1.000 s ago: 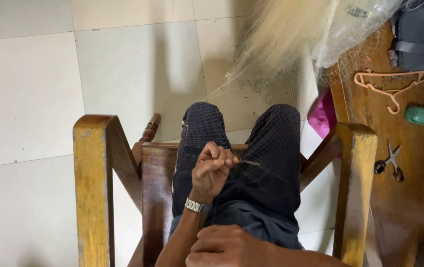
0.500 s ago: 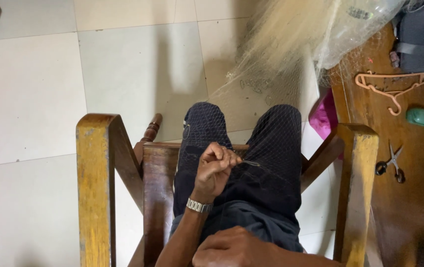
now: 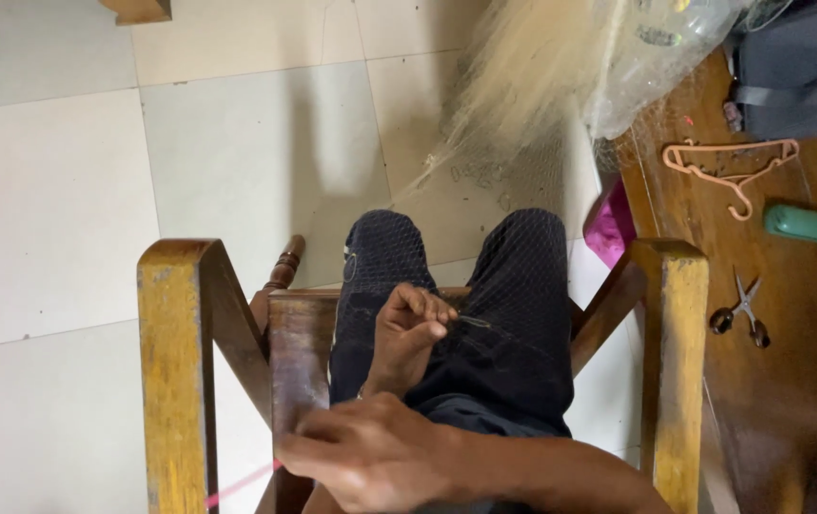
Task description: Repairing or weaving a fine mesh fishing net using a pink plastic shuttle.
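I sit in a wooden armchair (image 3: 175, 362) with dark patterned trousers (image 3: 522, 314) over my knees. My left hand (image 3: 410, 328) is raised above my lap, its fingertips pinched on a thin dark strand (image 3: 473, 323) that runs right across my thigh. My right hand (image 3: 370, 457) reaches across low in front, fingers curled, and a thin pink stick or line (image 3: 237, 485) pokes out from it to the lower left. A pale, fine net (image 3: 522, 67) hangs in a bundle ahead of my knees, and its mesh trails down towards them.
A wooden table (image 3: 798, 381) on the right holds a pink hanger (image 3: 732, 171), a green case (image 3: 801, 224), small scissors (image 3: 739, 309) and a dark bag (image 3: 798, 67). A magenta object (image 3: 610, 228) sits between chair and table. Pale floor tiles lie to the left.
My right hand has come up and leftward over my left wrist, hiding the watch, and the pink stick now shows. My left hand keeps its pinch.
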